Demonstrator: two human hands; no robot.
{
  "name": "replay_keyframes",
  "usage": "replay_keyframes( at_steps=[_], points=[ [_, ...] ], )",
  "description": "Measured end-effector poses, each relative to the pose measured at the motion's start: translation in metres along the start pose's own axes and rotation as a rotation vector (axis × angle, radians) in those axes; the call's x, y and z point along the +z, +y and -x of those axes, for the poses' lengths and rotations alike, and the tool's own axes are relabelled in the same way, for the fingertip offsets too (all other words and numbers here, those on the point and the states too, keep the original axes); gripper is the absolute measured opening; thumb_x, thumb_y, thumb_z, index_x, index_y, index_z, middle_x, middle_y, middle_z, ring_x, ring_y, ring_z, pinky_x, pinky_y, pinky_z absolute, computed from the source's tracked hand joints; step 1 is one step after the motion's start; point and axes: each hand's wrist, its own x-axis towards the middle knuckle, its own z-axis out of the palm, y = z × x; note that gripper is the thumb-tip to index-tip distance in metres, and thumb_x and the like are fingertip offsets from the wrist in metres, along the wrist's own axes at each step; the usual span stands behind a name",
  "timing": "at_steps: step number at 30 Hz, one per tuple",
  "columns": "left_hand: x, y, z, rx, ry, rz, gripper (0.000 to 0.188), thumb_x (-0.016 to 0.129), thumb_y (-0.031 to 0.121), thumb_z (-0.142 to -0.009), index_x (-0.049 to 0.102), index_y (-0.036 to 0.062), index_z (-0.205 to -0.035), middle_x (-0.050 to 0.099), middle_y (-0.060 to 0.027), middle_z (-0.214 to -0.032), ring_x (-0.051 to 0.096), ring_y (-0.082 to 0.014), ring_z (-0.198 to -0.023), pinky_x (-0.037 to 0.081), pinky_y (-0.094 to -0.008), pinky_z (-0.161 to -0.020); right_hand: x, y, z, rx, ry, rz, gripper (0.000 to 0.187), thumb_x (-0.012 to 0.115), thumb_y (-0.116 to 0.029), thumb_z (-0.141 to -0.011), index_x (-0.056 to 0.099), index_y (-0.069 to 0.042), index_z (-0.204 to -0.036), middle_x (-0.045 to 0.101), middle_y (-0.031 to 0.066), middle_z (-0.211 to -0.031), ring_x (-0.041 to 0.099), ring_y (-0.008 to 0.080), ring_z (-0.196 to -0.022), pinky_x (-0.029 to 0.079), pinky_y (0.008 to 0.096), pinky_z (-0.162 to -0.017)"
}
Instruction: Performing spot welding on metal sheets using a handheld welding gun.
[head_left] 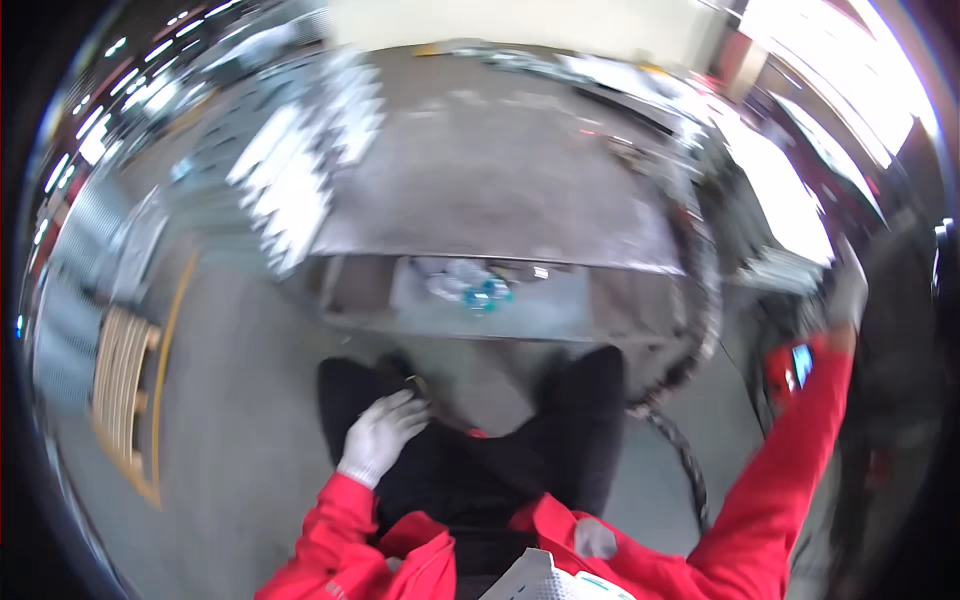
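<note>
My left hand, in a white knitted glove, rests flat on my black-trousered thigh with its fingers stretched out and nothing in them. My right arm reaches far out to the right in a red sleeve. At its end my gloved right hand is beside a stack of bright, flat sheets; motion smears its fingers, and whether it touches the stack I cannot tell. Just inside that forearm is a red device with a lit bluish screen.
Before me stands a grey metal worktable; its lower shelf bears clear and teal plastic-looking items. Bright zigzag-edged metal parts are at its left. A dark wrapped hose hangs down the right side. A wooden pallet lies far left.
</note>
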Motion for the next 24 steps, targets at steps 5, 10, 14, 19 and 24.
replay_keyframes(
  at_steps=[5, 10, 14, 19, 24],
  points=[
    [0.093, 0.081, -0.009, 0.479, -0.139, -0.310, 0.044, 0.051, 0.015, -0.110, 0.056, -0.0087, -0.147, 0.068, -0.0264, -0.139, 0.068, -0.0413, -0.125, 0.052, -0.0542, -0.114, 0.141, 0.014, 0.218, -0.205, -0.614, 0.353, 0.021, 0.061, -0.011, -0.094, 0.077, -0.003, -0.104, 0.070, 0.0058, -0.081, 0.060, 0.0142, -0.069, 0.048, 0.0269, -0.069],
    [0.213, 0.198, -0.025, 0.927, -0.044, -0.422, 0.028, 0.056, 0.013, -0.109, 0.067, -0.0027, -0.129, 0.076, -0.0157, -0.117, 0.074, -0.0245, -0.107, 0.059, -0.0365, -0.097, 0.235, 0.165, 0.383, 0.721, -1.403, 0.262, 0.044, 0.070, -0.020, -0.100, 0.067, 0.005, -0.136, 0.077, 0.0194, -0.121, 0.075, 0.0314, -0.101, 0.059, 0.0384, -0.092],
    [0.262, 0.268, -0.029, 1.568, 0.682, -2.272, 0.043, 0.067, 0.006, -0.095, 0.065, 0.0029, -0.138, 0.068, -0.0163, -0.138, 0.068, -0.0311, -0.119, 0.054, -0.0395, -0.104, 0.271, 0.202, 0.435, 0.323, -1.634, 0.522, 0.047, 0.063, -0.032, -0.099, 0.073, 0.002, -0.129, 0.079, 0.0175, -0.119, 0.074, 0.0360, -0.101, 0.057, 0.0440, -0.092],
    [0.212, 0.364, -0.040, 1.239, 0.279, -2.606, 0.047, 0.068, -0.002, -0.091, 0.068, 0.0016, -0.137, 0.070, -0.0168, -0.134, 0.068, -0.0344, -0.119, 0.054, -0.0418, -0.105, 0.291, 0.213, 0.433, 0.141, -1.707, 0.892, 0.053, 0.055, -0.042, -0.098, 0.079, 0.000, -0.121, 0.080, 0.0165, -0.117, 0.073, 0.0407, -0.100, 0.056, 0.0496, -0.090],
    [0.251, 0.363, -0.038, 1.367, 0.059, -3.021, 0.050, 0.073, 0.001, -0.083, 0.068, 0.0022, -0.133, 0.074, -0.0159, -0.125, 0.071, -0.0328, -0.108, 0.056, -0.0430, -0.099, 0.304, 0.347, 0.453, 0.073, -1.548, 0.828, 0.053, 0.054, -0.040, -0.098, 0.079, 0.001, -0.120, 0.080, 0.0194, -0.116, 0.072, 0.0411, -0.098, 0.056, 0.0500, -0.088]
  ],
)
